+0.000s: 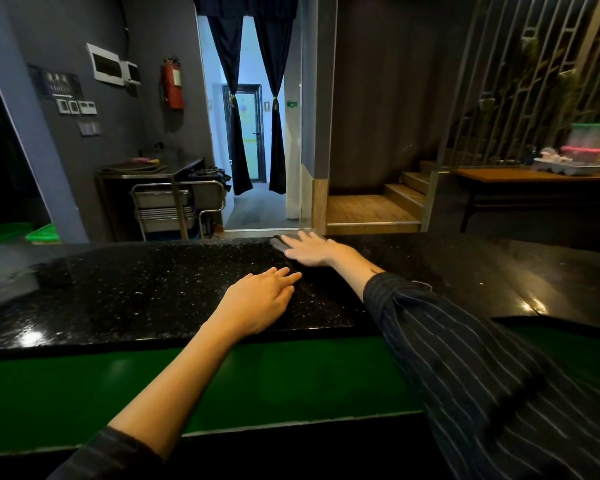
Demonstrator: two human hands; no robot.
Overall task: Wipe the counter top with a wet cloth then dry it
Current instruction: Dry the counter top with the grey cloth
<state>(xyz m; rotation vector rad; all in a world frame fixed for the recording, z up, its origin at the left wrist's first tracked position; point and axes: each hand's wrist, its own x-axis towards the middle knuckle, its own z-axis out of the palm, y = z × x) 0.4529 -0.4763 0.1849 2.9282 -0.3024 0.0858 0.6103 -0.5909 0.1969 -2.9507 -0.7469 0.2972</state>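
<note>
A black speckled stone counter top [136, 289] runs across the view, shiny and wet-looking. My right hand [309, 250] lies flat, fingers spread, on a grey cloth [278, 242] at the counter's far edge; only the cloth's left part shows past the fingers. My left hand [260, 299] rests palm down on the counter nearer to me, fingers together, holding nothing.
A green band [222, 379] runs along the counter's near side below the edge. Beyond the counter stand a steel trolley with trays [167, 206], a curtained doorway [253, 133], wooden steps [378, 209] and a wooden table with boxes [534, 174] at right.
</note>
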